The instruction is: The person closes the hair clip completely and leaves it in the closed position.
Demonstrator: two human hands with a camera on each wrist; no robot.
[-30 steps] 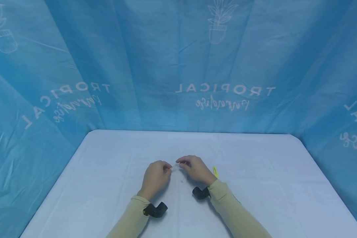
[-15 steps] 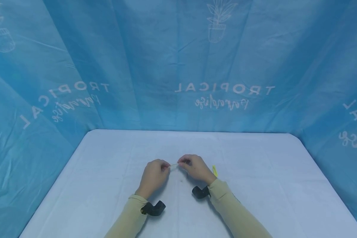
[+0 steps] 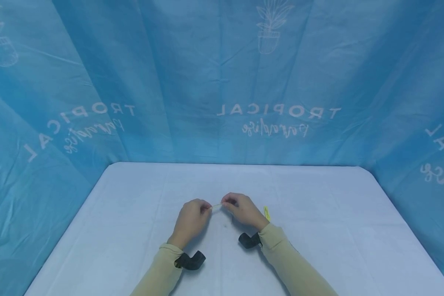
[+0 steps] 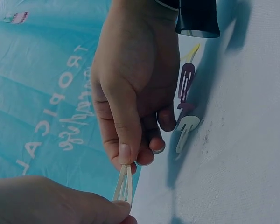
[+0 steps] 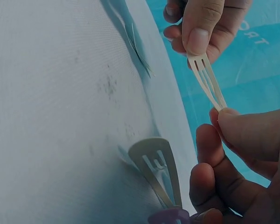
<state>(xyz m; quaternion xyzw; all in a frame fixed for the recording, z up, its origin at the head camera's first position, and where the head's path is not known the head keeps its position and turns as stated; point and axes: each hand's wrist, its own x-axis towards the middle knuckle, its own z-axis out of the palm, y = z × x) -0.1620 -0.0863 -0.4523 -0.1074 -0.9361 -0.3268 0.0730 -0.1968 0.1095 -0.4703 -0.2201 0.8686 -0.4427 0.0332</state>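
A cream snap hair clip (image 3: 216, 205) spans the gap between my two hands above the table. My left hand (image 3: 193, 218) pinches its wide end between thumb and fingertip. At the narrow end, the thumb and finger of my right hand (image 3: 245, 210) pinch it. The right wrist view shows the held clip (image 5: 206, 80) with its slots and slightly spread arms. Below my right hand lie another cream clip (image 4: 186, 127), a purple clip (image 4: 185, 81) and a yellow clip (image 4: 193, 52). In the head view only the yellow clip (image 3: 267, 213) shows beside the right wrist.
A white cloth covers the table (image 3: 318, 246), with small dark marks (image 5: 109, 86) on it. Something thin and pale (image 5: 137, 51), seen edge-on, lies near the table's edge. Blue printed curtains (image 3: 192, 82) enclose the table at the back and sides. Both wrists carry black cameras.
My hands have drawn slightly apart, the left a little to the left, so more of the held clip shows between them. Over the last half second they barely move.
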